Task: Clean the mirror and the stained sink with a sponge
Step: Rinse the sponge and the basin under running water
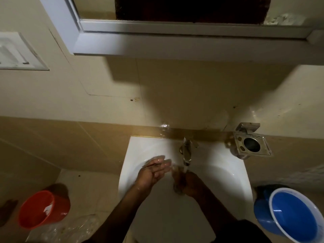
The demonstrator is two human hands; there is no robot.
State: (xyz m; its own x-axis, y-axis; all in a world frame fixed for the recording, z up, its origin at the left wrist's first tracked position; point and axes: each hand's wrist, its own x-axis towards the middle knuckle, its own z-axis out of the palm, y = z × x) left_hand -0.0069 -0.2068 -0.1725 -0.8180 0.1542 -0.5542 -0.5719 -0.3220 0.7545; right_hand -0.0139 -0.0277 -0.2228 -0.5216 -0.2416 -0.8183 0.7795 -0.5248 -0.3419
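Note:
The white sink (228,174) is below me against the tiled wall, with a metal tap (187,152) at its back edge running water. My left hand (154,170) is held over the basin left of the tap, palm up, wet, fingers spread and holding nothing. Directly under the stream is my right hand (188,184), blurred by motion and water; a greyish wet blur sits at its fingers, and I cannot tell if it holds anything. The mirror (191,9) in its white frame hangs above on the wall. No sponge is clearly visible.
A metal holder (251,145) is fixed to the wall right of the tap. On the floor, a red bucket (43,209) stands at the left and a blue bucket (294,214) at the right. Clear plastic (66,228) lies near the red bucket. A white panel (17,51) is on the left wall.

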